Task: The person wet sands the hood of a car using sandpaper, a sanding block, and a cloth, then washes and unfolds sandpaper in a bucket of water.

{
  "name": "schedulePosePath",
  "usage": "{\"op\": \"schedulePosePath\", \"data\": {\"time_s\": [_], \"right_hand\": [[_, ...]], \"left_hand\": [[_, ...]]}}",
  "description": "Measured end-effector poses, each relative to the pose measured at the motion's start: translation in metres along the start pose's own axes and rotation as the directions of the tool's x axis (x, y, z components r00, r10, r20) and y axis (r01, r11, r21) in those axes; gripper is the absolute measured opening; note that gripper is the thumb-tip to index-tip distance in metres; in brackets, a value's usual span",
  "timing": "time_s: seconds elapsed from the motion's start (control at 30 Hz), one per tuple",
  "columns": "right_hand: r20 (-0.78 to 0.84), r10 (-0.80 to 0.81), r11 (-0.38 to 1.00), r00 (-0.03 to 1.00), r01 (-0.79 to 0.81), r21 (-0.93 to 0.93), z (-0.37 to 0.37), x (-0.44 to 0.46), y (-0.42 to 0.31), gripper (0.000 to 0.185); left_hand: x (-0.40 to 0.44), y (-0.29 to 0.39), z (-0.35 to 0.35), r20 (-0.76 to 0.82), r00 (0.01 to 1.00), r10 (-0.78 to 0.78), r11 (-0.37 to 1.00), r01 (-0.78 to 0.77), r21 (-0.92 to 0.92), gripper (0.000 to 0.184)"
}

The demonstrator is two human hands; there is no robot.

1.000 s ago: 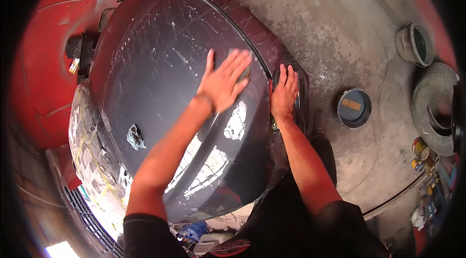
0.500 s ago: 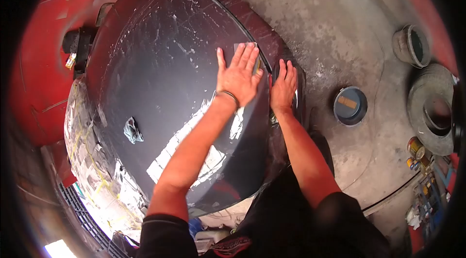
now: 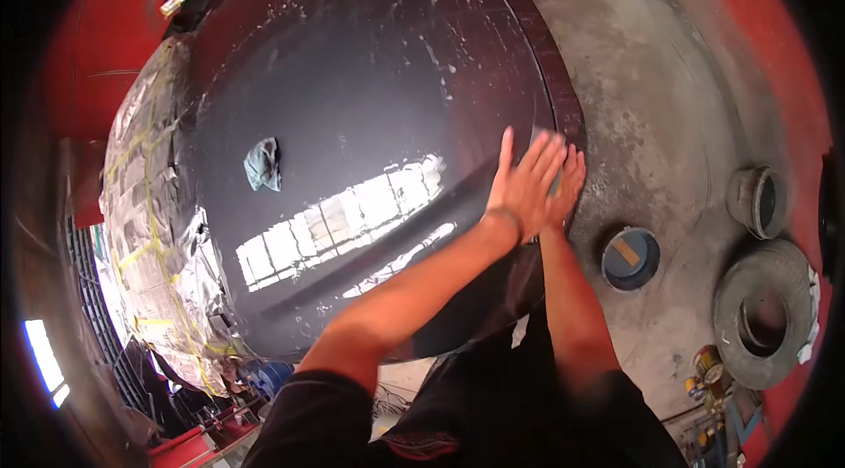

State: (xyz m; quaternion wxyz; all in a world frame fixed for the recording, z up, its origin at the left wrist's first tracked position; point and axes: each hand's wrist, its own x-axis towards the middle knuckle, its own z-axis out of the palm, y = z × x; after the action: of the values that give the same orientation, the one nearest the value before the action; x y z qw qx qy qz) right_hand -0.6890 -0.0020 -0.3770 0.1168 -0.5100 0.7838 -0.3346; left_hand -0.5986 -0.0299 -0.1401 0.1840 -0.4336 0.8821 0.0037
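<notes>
Flat on dark, glossy, curved car hood [image 3: 343,111], near edge on right: left hand [image 3: 523,190], fingers extended, sliver of thin grey sheet [image 3: 538,131] visible by fingertips. Close alongside, partly hidden behind it, at hood's edge: right hand [image 3: 570,182], fingers straight; contact between hands unclear. Farther left on hood: crumpled blue-grey cloth [image 3: 263,165]. On grey concrete floor [image 3: 607,358]: round grey bucket [image 3: 645,272], flat brown block [image 3: 626,251] inside.

Dark car hood [image 3: 352,107]: glossy and curved, flecked with whitish marks
On the hood: a crumpled blue-grey cloth [image 3: 263,165]
Concrete floor [image 3: 642,336]: grey and stained
On the floor: a round bucket [image 3: 650,271] with a brown strip [image 3: 626,252] inside; a second bucket [image 3: 746,201] just beside a tyre [image 3: 734,318]
</notes>
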Motion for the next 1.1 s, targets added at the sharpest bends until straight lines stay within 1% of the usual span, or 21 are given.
{"op": "schedulePosePath", "data": {"time_s": [0.03,0.07,0.1,0.13,0.2,0.23,0.27,0.33,0.37,0.4,0.47,0.5,0.53,0.63,0.73,0.87,0.9,1.0,1.03,1.1], "right_hand": [[-0.003,0.032,0.999,0.999,-0.032,0.008,-0.005,-0.001,-0.005,0.065],[-0.021,0.074,0.997,0.997,-0.073,0.016,-0.006,0.002,-0.015,0.063],[0.011,0.13,0.991,0.991,-0.13,-0.039,-0.003,0.004,-0.017,0.063],[0.047,0.16,0.987,0.986,-0.158,-0.038,-0.003,0.005,-0.014,0.068],[0.083,0.224,0.974,0.971,-0.225,0.004,-0.009,0.005,-0.021,0.075],[0.07,0.22,0.975,0.973,-0.22,0.0,-0.015,0.007,-0.028,0.079],[0.055,0.21,0.977,0.976,-0.212,0.036,-0.023,0.005,-0.034,0.075],[0.047,0.23,0.972,0.972,-0.232,0.032,-0.022,0.006,-0.035,0.073],[0.02,0.213,0.977,0.977,-0.213,0.021,-0.019,0.006,-0.034,0.072],[0.029,0.237,0.971,0.971,-0.238,0.034,-0.021,0.004,-0.037,0.073],[0.055,0.277,0.959,0.959,-0.279,0.042,-0.03,0.005,-0.046,0.073],[0.039,0.28,0.958,0.959,-0.281,0.054,-0.03,0.007,-0.046,0.074],[0.028,0.28,0.958,0.96,-0.281,0.065,-0.029,0.007,-0.045,0.074],[0.04,0.304,0.949,0.952,-0.306,0.076,-0.032,0.007,-0.048,0.074],[0.072,0.319,0.939,0.945,-0.326,0.113,-0.037,0.004,-0.049,0.074],[0.102,0.34,0.929,0.935,-0.351,0.117,-0.043,0.008,-0.054,0.074],[0.116,0.347,0.926,0.931,-0.36,0.113,-0.045,0.007,-0.055,0.074],[0.117,0.351,0.924,0.929,-0.364,0.118,-0.048,0.01,-0.057,0.075],[0.11,0.349,0.925,0.931,-0.361,0.121,-0.048,0.011,-0.056,0.075],[0.137,0.363,0.919,0.922,-0.378,0.114,-0.05,0.013,-0.056,0.075]], "left_hand": [[-0.028,0.009,-0.002,0.004,0.998,0.059,0.997,-0.059,-0.043,0.072],[-0.052,0.013,-0.003,0.025,0.996,0.082,0.992,-0.079,-0.102,0.074],[-0.073,0.013,-0.002,0.043,0.993,0.111,0.982,-0.103,-0.156,0.076],[-0.082,0.01,-0.002,0.062,0.989,0.135,0.971,-0.12,-0.205,0.079],[-0.084,0.005,-0.005,-0.037,0.995,0.096,0.966,-0.102,-0.237,0.084],[-0.087,0.005,-0.013,-0.077,0.995,0.069,0.962,-0.086,-0.259,0.087],[-0.084,0.001,-0.021,-0.073,0.994,0.079,0.951,-0.097,-0.293,0.092],[-0.09,-0.007,-0.034,-0.007,0.988,0.154,0.954,-0.15,-0.261,0.096],[-0.099,-0.011,-0.028,0.025,0.982,0.185,0.95,-0.173,-0.261,0.098],[-0.11,-0.017,-0.021,0.098,0.975,0.201,0.958,-0.175,-0.228,0.099],[-0.121,-0.023,-0.02,0.112,0.972,0.209,0.967,-0.188,-0.171,0.094],[-0.118,-0.022,-0.015,0.092,0.977,0.191,0.974,-0.177,-0.138,0.083],[-0.109,-0.019,-0.016,0.084,0.98,0.181,0.978,-0.171,-0.117,0.08],[-0.046,-0.013,-0.015,0.037,0.986,0.161,0.986,-0.159,-0.039,0.069],[-0.012,-0.009,-0.009,-0.007,0.984,0.177,0.984,-0.177,0.024,0.068],[-0.041,0.002,0.001,-0.016,0.994,0.11,0.994,-0.11,-0.012,0.068],[-0.037,0.003,0.0,-0.01,0.994,0.107,0.994,-0.107,0.03,0.068],[0.008,0.001,0.001,-0.077,0.997,0.01,0.999,-0.005,0.054,0.067],[0.029,-0.001,0.001,-0.111,0.993,-0.048,0.994,0.058,0.089,0.065],[0.037,0.001,0.004,-0.123,0.988,-0.093,0.995,0.095,0.013,0.064]]}}
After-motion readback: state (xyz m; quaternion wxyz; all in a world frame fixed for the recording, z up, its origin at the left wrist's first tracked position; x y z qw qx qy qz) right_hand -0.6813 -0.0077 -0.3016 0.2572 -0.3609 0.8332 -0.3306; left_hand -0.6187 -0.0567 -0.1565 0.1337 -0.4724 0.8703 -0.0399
